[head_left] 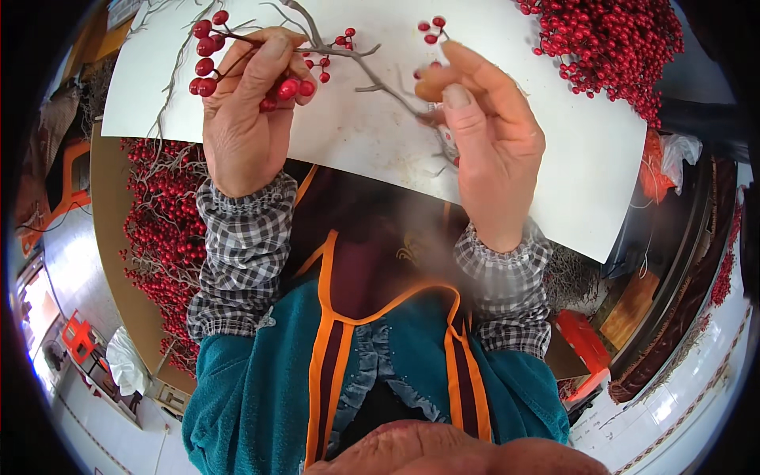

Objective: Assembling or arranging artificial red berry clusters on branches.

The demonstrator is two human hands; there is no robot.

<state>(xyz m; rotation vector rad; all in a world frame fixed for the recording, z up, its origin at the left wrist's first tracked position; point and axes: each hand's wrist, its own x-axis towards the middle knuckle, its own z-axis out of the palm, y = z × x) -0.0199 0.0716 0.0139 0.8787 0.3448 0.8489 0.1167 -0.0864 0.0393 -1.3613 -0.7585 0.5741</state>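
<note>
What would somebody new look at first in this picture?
Probably the big heap of red berries at the upper right of the white board. Next, perhaps, the left hand at upper left, holding a glossy red berry sprig, with a gray branch slanting toward the blurred right hand. Lower down, the orange-edged maroon apron stands out against the teal top.

Red berries [204, 66] in left grip [252, 115], sprig [431, 38] seemingly in right grip [497, 134]
</note>
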